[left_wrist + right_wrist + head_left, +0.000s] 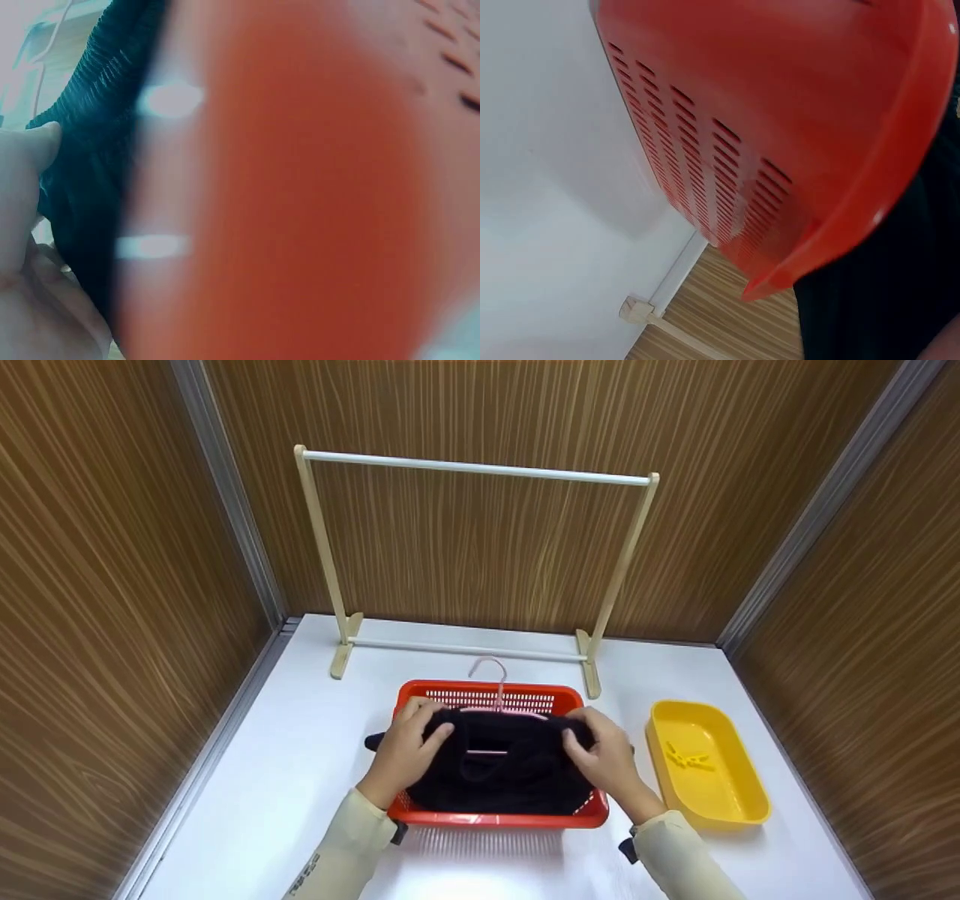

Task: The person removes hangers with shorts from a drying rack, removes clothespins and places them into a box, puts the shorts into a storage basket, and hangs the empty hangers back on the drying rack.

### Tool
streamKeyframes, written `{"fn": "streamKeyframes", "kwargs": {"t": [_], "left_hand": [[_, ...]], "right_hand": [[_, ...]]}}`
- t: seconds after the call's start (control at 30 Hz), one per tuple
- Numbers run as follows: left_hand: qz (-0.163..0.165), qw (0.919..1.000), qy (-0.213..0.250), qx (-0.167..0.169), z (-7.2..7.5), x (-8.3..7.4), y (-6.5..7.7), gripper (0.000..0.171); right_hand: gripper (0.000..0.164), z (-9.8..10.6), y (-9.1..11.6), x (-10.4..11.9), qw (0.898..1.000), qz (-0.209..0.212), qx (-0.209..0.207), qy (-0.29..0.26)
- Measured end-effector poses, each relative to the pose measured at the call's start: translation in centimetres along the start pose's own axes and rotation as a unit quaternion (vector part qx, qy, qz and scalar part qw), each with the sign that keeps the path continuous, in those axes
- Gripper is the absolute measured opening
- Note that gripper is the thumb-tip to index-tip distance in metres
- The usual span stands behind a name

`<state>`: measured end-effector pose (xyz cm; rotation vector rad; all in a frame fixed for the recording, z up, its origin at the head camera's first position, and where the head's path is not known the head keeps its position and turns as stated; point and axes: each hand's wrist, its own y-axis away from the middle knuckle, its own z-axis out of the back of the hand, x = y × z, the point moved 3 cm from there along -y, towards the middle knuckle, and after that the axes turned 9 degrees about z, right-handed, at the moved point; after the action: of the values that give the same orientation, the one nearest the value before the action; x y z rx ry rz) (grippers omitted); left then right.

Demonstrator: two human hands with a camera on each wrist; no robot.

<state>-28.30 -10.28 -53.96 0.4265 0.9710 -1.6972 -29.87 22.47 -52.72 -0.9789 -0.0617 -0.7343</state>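
White tabletop point(285, 780) — red basket point(491, 819) near the middle, yellow tray point(716, 795) at right, rack point(476, 468) standing behind.

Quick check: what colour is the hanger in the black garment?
The hanger is pale pink; the head view shows it best.

Both sleeves are a pale cream, the left sleeve point(341, 844) coming in around 7 o'clock in the head view and the right sleeve point(684, 851) around 5. There's a line of small dark print point(305, 873) at the left one's 7 o'clock end, too tiny to read tbh. A chunky black piece point(400, 832) sits at about 4 o'clock on the left cuff, plus a similar black bit point(628, 850) at roughly 8 on the right. Left hand point(407, 746) and right hand point(606, 754) are bare.
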Motion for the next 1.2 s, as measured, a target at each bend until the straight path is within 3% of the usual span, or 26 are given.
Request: {"fn": "streamKeyframes", "kwargs": {"t": [0.1,0.2,0.4,0.63,0.8,1.03,1.2], "left_hand": [[0.000,0.9999,-0.013,0.011,-0.5,0.0,0.2,0.037],[0.011,0.9994,-0.023,0.023,-1.0,0.1,0.3,0.039],[0.022,0.9991,-0.024,0.028,-1.3,0.0,0.5,0.048],[-0.004,0.9980,-0.057,0.027,-1.3,-0.9,0.2,0.042],[-0.031,0.9957,-0.082,0.031,-1.6,-1.6,0.0,0.042],[-0.066,0.9940,-0.087,0.011,-2.1,-2.5,-0.3,0.037],[-0.089,0.9904,-0.100,-0.033,-2.6,-2.7,-0.2,0.028]], "right_hand": [[0.021,-0.8,0.3,0.2,0.995,-0.054,0.082,-0.020],[0.016,-1.5,0.5,0.4,0.989,-0.088,0.119,-0.024],[0.017,-2.0,0.5,0.5,0.989,-0.122,0.080,-0.020],[0.028,-2.4,-0.1,0.5,0.982,-0.154,0.111,0.013],[0.029,-2.4,-0.2,0.4,0.982,-0.156,0.108,0.008],[0.026,-2.5,0.2,0.3,0.986,-0.138,0.086,0.018],[0.029,-2.6,0.4,0.5,0.988,-0.130,0.082,0.019]]}}
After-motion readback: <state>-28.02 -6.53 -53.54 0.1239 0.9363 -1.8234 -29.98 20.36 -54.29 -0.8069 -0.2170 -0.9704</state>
